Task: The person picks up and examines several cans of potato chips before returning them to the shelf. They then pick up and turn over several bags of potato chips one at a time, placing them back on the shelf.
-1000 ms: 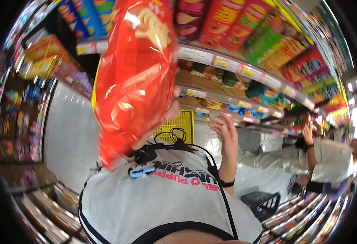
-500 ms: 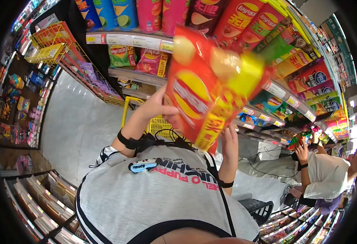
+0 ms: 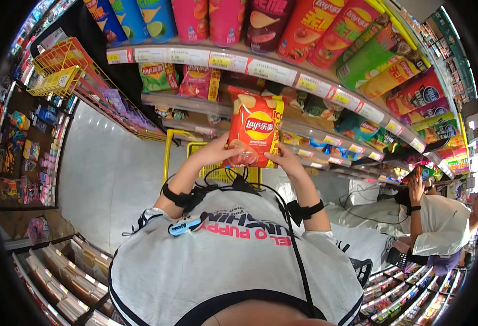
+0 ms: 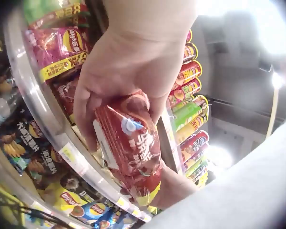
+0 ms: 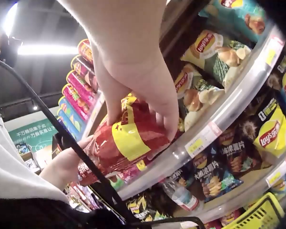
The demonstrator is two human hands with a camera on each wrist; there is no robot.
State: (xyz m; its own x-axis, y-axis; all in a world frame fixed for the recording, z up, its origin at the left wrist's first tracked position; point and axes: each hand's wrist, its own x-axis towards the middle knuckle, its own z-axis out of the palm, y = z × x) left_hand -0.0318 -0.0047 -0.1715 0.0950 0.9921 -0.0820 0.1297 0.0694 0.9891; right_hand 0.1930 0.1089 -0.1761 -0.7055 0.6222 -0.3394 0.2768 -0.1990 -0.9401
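A red bag of potato chips [image 3: 254, 127] with a yellow round logo is held upright in front of the chest, its printed front toward the head camera. My left hand [image 3: 212, 150] grips its left side, thumb on the front. On the lower right corner, my right hand [image 3: 289, 160] grips it with the thumb in front. The left wrist view shows the left fingers [image 4: 88, 117] wrapped round one end of the bag [image 4: 136, 148]. In the right wrist view the right hand [image 5: 136, 90] clasps the other end beside a yellow stripe.
Shelves [image 3: 261, 68] hold chip canisters [image 3: 227, 22] above and chip bags [image 3: 198, 81] below. A yellow shopping basket [image 3: 194, 149] is behind the hands. A yellow wire rack [image 3: 59, 60] hangs at left. Another person [image 3: 440, 217] stands at right, near a dark basket [image 3: 362, 270].
The chip bag swung from the left, close to the camera, to the middle and down, and its front now faces me. My right hand, free at first, now grips it too.
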